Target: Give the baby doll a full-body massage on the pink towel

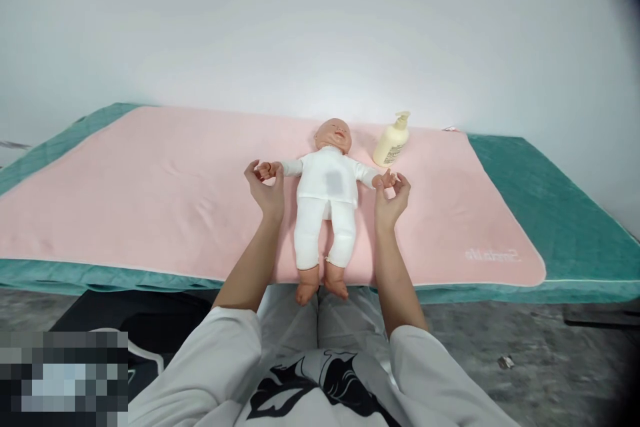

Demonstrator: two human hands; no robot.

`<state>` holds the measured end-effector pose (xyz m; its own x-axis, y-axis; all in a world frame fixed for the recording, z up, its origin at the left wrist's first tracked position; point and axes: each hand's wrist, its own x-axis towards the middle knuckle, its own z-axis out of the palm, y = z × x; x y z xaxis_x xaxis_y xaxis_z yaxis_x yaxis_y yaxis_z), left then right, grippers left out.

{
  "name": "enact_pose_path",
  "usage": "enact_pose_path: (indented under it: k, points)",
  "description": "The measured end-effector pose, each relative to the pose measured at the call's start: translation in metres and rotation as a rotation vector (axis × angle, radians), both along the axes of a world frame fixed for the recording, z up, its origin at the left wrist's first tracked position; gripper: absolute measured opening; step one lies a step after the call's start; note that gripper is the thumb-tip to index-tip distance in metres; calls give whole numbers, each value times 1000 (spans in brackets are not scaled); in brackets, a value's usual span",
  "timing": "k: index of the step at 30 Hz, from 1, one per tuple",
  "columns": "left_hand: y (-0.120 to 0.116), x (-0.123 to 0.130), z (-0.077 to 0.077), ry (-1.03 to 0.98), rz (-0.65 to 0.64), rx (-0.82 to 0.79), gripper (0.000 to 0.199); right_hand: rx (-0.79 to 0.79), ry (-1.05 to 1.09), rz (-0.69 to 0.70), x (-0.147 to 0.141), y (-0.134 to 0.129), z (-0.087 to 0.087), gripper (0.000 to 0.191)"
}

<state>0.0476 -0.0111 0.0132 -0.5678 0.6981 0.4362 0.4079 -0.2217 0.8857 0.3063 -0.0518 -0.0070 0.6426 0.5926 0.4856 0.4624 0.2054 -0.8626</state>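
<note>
A baby doll (327, 177) in a white top and trousers lies on its back on a pink mat (200, 200), head toward the wall, bare feet over the near edge. Its arms are spread out to both sides. My left hand (267, 190) has its thumb and fingers around the doll's hand on the left. On the other side, my right hand (393, 200) holds the doll's other hand between thumb and fingers. A pale yellow pump bottle (391, 145) stands beside the doll's head, beyond my right hand.
The pink mat lies over a green padded cover (550, 200) on a bed-like surface against a pale wall. Below the near edge, a black object (150, 313) is at the left and a small scrap (505, 361) lies on the grey floor at the right.
</note>
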Motion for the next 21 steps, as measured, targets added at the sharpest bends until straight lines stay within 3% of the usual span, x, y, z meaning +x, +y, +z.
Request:
enact_pose_path:
  k: [5, 10, 17, 21]
  points:
    - [-25, -10, -11, -2, -37, -116, 48, -172, -1, -17, 0, -32, -12, 50]
    - [-40, -17, -20, 57, -109, -234, 46, -362, -179, -13, -2, -54, -14, 46]
    - [-40, -21, -24, 176, -100, -359, 54, -403, -241, -19, -2, -54, -12, 43]
    - [-41, -22, -25, 95, -86, -336, 58, -363, -172, 2, 0, -53, -17, 43]
